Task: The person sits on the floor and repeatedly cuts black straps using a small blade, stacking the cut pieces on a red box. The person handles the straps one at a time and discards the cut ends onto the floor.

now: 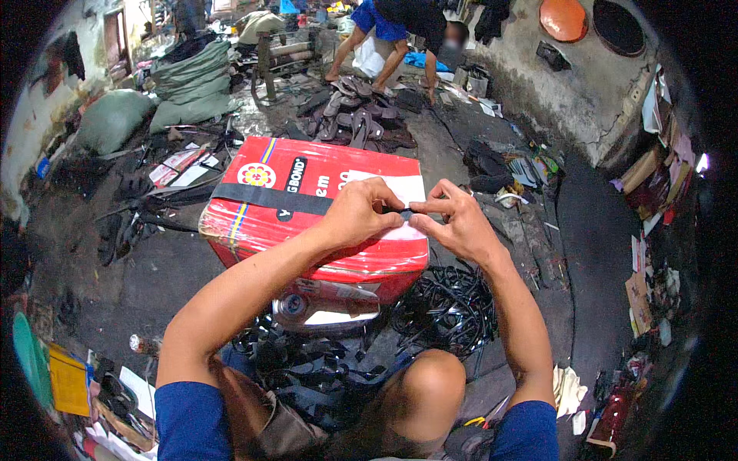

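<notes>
My two hands come together over a red carton (369, 257) with a printed top. A thin black piece (407, 212), like a strip end, is pinched between the thumb and fingers of my left hand (361, 207) and my right hand (455, 220). Across the carton's left half lies a flat black strip (269, 198), reaching to my left wrist; whether it joins the pinched piece is hidden. The hands are above a white patch (411, 188) on the carton. Below its near side sits an object with a round metallic end (290, 305).
Tangled black strips (450, 311) lie right of my knee (434, 384), with cut pieces (323, 384) between my legs. Beyond the carton is a heap of dark footwear parts (357, 115). A person (384, 31) bends over at the back. Green sacks (188, 84) stand far left.
</notes>
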Action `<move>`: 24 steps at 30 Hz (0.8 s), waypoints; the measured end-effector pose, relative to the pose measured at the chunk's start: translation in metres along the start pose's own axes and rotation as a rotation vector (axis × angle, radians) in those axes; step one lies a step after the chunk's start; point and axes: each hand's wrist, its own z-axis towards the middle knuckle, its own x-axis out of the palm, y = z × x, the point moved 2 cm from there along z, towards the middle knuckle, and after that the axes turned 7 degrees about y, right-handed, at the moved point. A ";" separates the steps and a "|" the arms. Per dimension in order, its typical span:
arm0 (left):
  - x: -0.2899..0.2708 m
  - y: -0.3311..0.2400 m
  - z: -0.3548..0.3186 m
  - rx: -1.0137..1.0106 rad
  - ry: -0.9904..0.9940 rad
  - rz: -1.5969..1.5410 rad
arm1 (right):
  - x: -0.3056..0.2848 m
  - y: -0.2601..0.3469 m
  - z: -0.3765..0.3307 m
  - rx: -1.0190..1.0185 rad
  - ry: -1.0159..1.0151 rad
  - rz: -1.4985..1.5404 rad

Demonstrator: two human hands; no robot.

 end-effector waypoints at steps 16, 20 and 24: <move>0.008 -0.003 0.010 0.090 -0.068 0.197 | 0.070 -0.035 0.003 0.382 -0.446 0.867; 0.004 0.001 0.015 0.081 -0.037 0.212 | 0.068 -0.032 0.003 0.414 -0.448 0.942; 0.004 0.001 0.024 0.213 -0.026 0.212 | 0.068 -0.038 0.001 0.499 -0.350 1.017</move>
